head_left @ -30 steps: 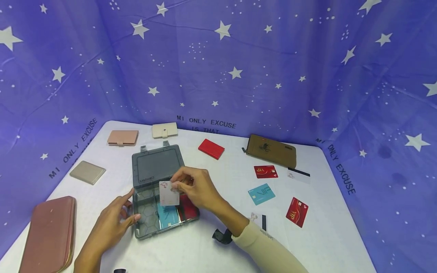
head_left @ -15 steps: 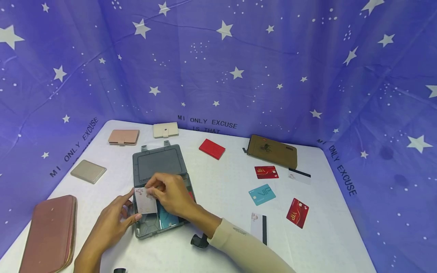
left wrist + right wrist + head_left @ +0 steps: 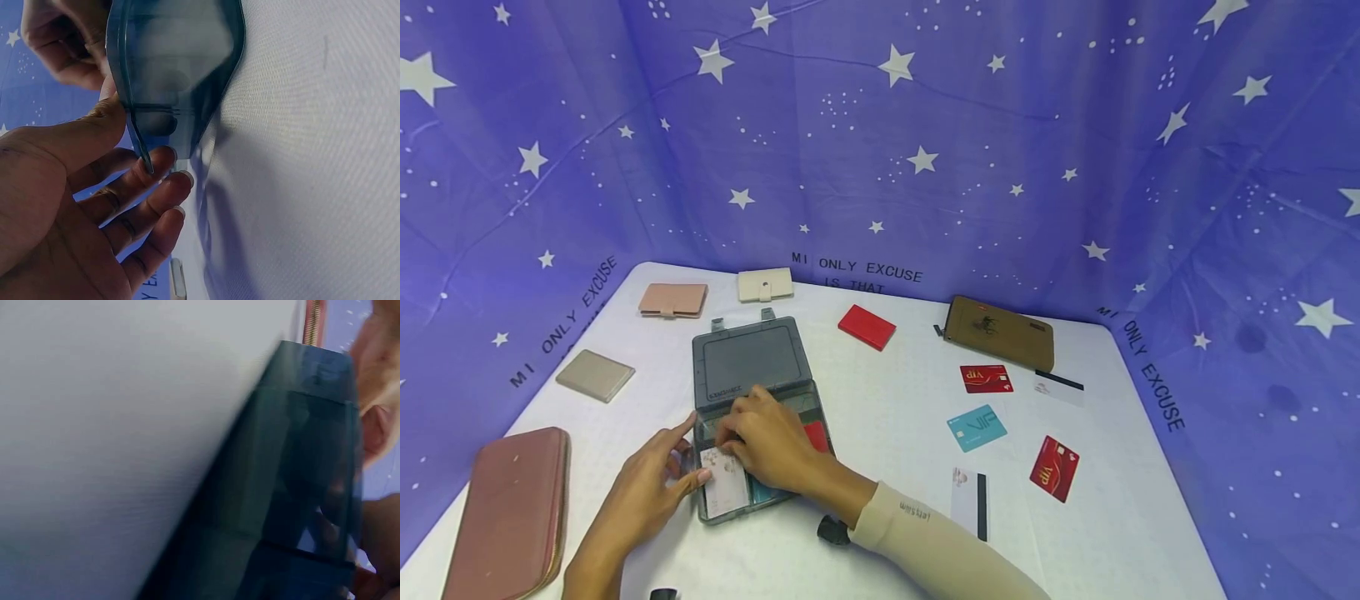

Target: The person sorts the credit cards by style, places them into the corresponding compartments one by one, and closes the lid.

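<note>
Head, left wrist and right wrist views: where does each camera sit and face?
Head: on the head, looking forward and down over the table; left hand, right hand show.
Left wrist: on that wrist, facing the box side-on; both hands show partly.
Right wrist: on that wrist, facing the box; hand parts at right.
Both wrist views share the box.

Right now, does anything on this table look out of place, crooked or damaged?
Nothing looks spilled or damaged. The only untidy part is the loose cards to the right of the open box: they lie at mixed angles, and one white card lies at the edge of the brown wallet, perhaps touching it.
</note>
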The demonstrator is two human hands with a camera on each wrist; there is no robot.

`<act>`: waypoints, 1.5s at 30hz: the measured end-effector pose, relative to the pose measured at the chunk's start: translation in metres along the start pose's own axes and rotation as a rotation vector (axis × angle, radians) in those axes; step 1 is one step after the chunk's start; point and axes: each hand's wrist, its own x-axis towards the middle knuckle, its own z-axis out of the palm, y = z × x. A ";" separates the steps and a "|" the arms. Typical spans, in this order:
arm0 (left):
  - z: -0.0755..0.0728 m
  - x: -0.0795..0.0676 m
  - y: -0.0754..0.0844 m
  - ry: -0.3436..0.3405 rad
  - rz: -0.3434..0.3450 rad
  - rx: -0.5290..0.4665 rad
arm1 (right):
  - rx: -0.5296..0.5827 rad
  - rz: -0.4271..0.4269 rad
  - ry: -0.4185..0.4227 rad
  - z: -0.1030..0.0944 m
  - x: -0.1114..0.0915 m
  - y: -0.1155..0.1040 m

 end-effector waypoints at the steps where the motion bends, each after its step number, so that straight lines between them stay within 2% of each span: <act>1: 0.000 0.000 0.000 -0.006 -0.004 -0.002 | -0.057 -0.030 -0.022 0.001 -0.001 0.000; 4: -0.001 0.000 0.000 -0.004 -0.009 -0.004 | -0.149 -0.104 -0.082 0.003 -0.006 0.000; 7: -0.001 0.000 0.000 0.007 -0.007 -0.005 | -0.142 -0.130 -0.111 0.001 -0.010 0.002; 10: -0.001 0.000 0.000 0.006 -0.007 -0.006 | -0.045 -0.109 -0.098 -0.004 -0.016 0.008; 15: -0.001 -0.001 0.000 -0.010 -0.018 0.001 | 0.193 -0.050 -0.055 -0.024 -0.034 0.029; 20: -0.001 0.000 0.002 0.004 -0.014 0.007 | 0.437 0.023 -0.027 -0.049 -0.071 0.061; 24: -0.001 0.000 0.003 0.010 -0.004 0.014 | 0.511 0.150 -0.052 -0.068 -0.108 0.086; 30: -0.001 0.000 0.003 0.008 -0.002 0.015 | 0.422 0.386 -0.117 -0.092 -0.169 0.111; 34: 0.000 0.000 0.003 0.007 -0.001 0.016 | 0.277 0.599 -0.142 -0.101 -0.204 0.120; 38: 0.001 0.000 0.003 0.013 -0.001 0.019 | 0.113 0.779 -0.200 -0.103 -0.228 0.123; 41: 0.001 -0.001 0.003 0.013 -0.001 0.018 | 0.020 0.829 -0.244 -0.103 -0.239 0.125; 45: 0.000 -0.001 0.003 0.018 0.004 0.013 | -0.004 0.829 -0.251 -0.101 -0.245 0.126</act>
